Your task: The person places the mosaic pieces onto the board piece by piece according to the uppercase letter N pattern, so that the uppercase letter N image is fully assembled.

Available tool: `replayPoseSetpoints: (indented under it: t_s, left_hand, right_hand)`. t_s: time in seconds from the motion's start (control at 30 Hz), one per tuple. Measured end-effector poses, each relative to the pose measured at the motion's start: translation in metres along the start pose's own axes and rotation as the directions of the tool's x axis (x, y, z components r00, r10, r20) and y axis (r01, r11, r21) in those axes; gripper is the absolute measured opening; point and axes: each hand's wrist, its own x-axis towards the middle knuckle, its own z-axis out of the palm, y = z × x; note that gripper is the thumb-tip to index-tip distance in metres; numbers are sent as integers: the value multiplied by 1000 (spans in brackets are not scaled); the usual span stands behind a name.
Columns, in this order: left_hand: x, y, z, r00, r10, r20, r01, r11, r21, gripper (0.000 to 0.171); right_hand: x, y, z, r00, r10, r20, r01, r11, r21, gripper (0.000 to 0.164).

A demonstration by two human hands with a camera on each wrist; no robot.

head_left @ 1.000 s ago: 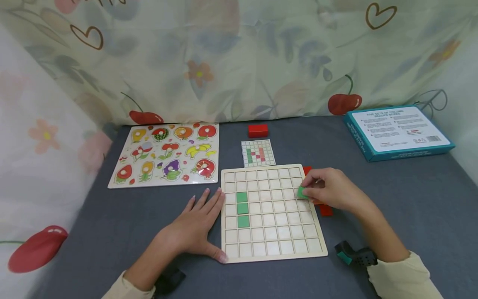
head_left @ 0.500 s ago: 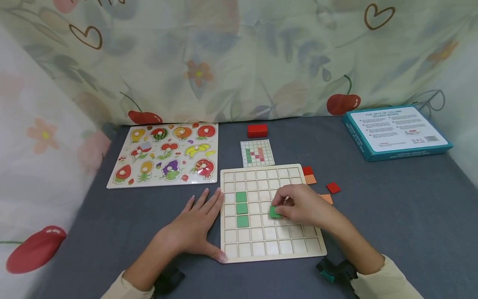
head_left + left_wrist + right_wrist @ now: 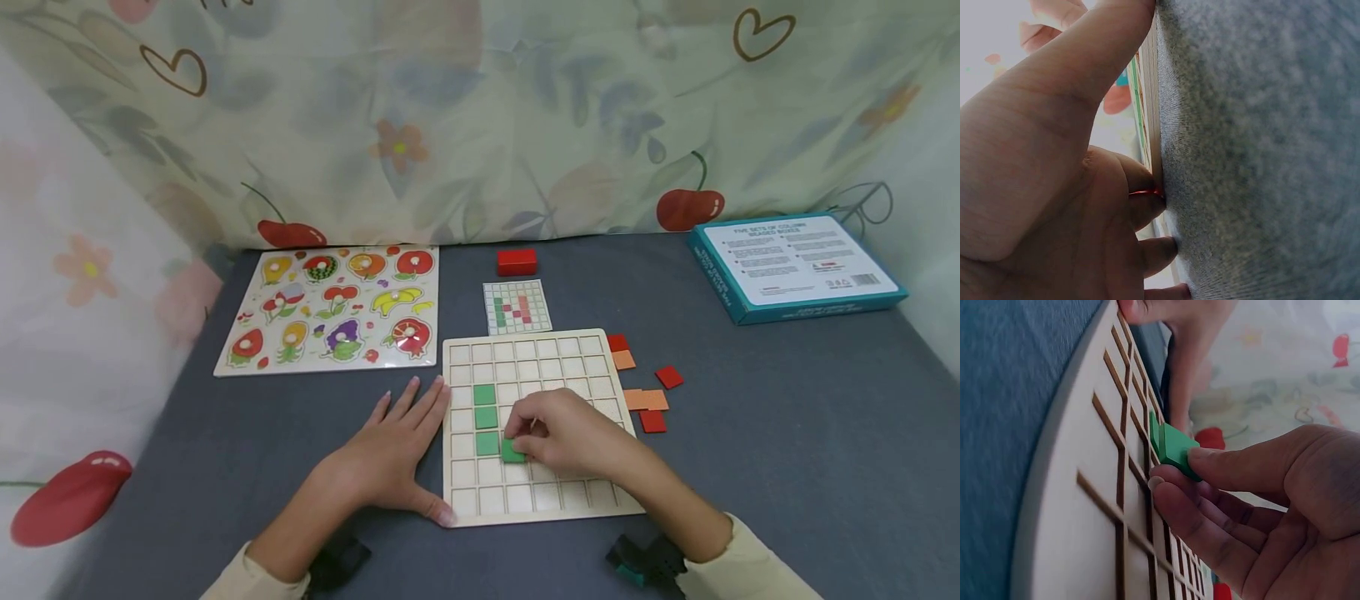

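A pale wooden grid board (image 3: 543,500) lies on the dark cloth. Three green square tiles (image 3: 486,417) sit in its second column from the left, one below another. My right hand (image 3: 570,433) pinches another green tile (image 3: 1179,448) between thumb and fingers. That tile is tilted just over the board, right of the lowest placed tile; whether it touches the board I cannot tell. My left hand (image 3: 390,462) lies spread along the board's left edge, with fingertips and thumb against it. In the left wrist view its fingers (image 3: 1147,209) meet the board's side.
Several red and orange tiles (image 3: 647,400) lie right of the board. Behind it are a small printed grid card (image 3: 534,318) and a red block (image 3: 517,263). A fruit knob puzzle (image 3: 307,333) lies at the left back, a teal box (image 3: 817,258) at the right back.
My right hand has carried the green tile leftward from the board's right edge to beside the placed green tiles. The loose tiles at the right have come into view. My left hand stays put.
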Motion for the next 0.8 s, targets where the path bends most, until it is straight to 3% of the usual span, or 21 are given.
replayPoseSetpoints:
  t_s: [0.27, 0.63, 0.8]
  left_hand:
    - [-1, -1, 0, 1000, 8, -11, -8, 1000, -17, 140]
    - [-1, -1, 0, 1000, 3, -15, -3, 1000, -15, 141]
    - [-1, -1, 0, 1000, 5, -10, -5, 1000, -18, 141]
  right_hand:
    - [6, -15, 21, 998, -54, 21, 55, 996, -74, 18]
    - [4, -19, 32, 992, -108, -69, 89, 969, -229, 17]
    - [5, -18, 34, 995, -98, -35, 87, 968, -237, 9]
